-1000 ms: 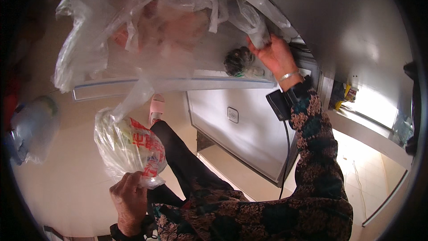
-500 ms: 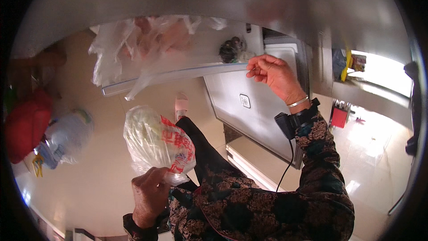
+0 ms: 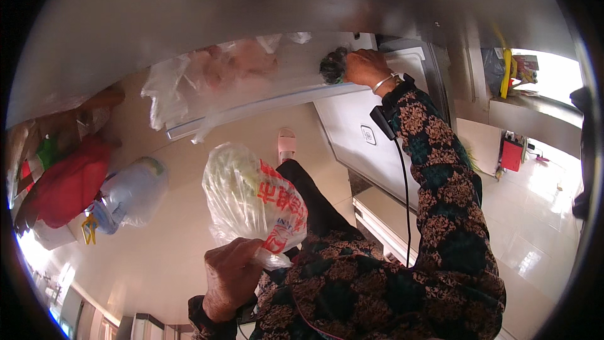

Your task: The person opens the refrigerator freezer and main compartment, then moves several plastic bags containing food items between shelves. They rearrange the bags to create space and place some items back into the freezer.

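Observation:
My left hand (image 3: 234,272) is closed around the gathered neck of a clear plastic bag (image 3: 251,198) with red print. Something pale green, leafy-looking, fills the bag, which stands out above my fist over the floor. My right hand (image 3: 367,67) reaches into a clear-fronted refrigerator drawer (image 3: 264,106). Its fingers curl against a small dark bundle (image 3: 332,66) at the drawer's right end; the fingertips are partly hidden. Farther left in the drawer lie crumpled clear plastic bags (image 3: 173,85) with pinkish contents, some hanging over the front edge.
The grey refrigerator door (image 3: 251,0) spans the top of the view. An open white lower door panel (image 3: 358,132) stands right of the drawer. On the left are a red bag (image 3: 72,182) and a bluish clear bag (image 3: 135,192). A black cable (image 3: 406,208) hangs from my right wrist.
My right hand has moved forward from the drawer's front edge to the dark bundle inside. My left hand still holds the bag. The whole view has shifted slightly.

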The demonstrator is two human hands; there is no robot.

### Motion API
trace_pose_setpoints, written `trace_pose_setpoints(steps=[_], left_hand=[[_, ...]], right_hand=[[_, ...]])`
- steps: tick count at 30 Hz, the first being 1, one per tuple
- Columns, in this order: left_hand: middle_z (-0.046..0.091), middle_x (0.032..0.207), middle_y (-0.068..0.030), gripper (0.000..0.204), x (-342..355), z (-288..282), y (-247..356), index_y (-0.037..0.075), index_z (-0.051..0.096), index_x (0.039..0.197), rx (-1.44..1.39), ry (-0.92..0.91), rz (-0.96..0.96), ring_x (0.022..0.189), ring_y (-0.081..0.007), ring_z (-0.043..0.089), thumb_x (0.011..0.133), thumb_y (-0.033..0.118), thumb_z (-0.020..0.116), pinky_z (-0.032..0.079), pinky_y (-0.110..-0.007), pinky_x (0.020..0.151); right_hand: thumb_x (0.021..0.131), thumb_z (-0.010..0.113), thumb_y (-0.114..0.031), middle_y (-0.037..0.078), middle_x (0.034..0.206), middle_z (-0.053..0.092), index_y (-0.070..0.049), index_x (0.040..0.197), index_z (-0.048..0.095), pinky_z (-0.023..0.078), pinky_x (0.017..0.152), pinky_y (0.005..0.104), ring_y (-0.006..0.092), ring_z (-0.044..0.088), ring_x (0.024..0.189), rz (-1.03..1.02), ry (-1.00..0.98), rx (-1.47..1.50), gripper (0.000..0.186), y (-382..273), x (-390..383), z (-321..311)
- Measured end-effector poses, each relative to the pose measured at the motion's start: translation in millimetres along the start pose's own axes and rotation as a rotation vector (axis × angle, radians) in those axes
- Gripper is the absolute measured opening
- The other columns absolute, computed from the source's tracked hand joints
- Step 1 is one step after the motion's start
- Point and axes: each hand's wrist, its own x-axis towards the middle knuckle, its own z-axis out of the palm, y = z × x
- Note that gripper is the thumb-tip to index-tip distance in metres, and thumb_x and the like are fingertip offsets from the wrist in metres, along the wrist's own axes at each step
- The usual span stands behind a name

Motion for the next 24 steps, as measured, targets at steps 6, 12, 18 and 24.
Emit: trace_pose_setpoints(steps=[6,12,18,24], left_hand=[[0.071,0.080,-0.0161,0.024,1,-5,21,0.001,0.070,0.092,-0.007,0.036,0.015,0.071,-0.0317,0.072,0.069,-0.004,0.074,0.056,-0.035,0.063],[0.071,0.078,-0.0172,0.022,15,-12,51,-0.001,0.070,0.089,0.019,0.033,0.078,0.070,-0.0309,0.072,0.068,-0.004,0.074,0.055,-0.034,0.064],[0.070,0.076,-0.0129,0.020,40,-17,81,0.003,0.069,0.088,0.122,-0.064,0.212,0.066,-0.0294,0.070,0.069,0.000,0.074,0.053,-0.035,0.061],[0.068,0.083,-0.0150,0.026,92,-6,102,0.003,0.068,0.101,0.125,-0.150,0.311,0.071,-0.0316,0.069,0.076,-0.004,0.068,0.053,-0.035,0.063]], right_hand=[[0.073,0.071,-0.028,0.022,0.095,0.073,-0.004,0.094,0.076,0.056,0.080,0.0434,0.0363,0.072,0.091,0.012,-0.021,0.062,0.032,6,26,3],[0.087,0.068,-0.040,0.016,0.092,0.073,0.000,0.102,0.073,0.058,0.075,0.0354,0.0237,0.073,0.080,0.009,-0.073,0.792,0.043,0,35,3],[0.100,0.060,-0.033,0.007,0.109,0.070,-0.004,0.124,0.064,0.054,0.078,0.0289,0.0158,0.070,0.091,-0.111,-0.044,1.512,0.038,-3,-23,7],[0.096,0.063,-0.042,0.009,0.123,0.062,-0.009,0.131,0.056,0.050,0.098,0.0419,0.0214,0.061,0.111,-0.066,-0.296,1.986,0.049,-7,-148,37]])
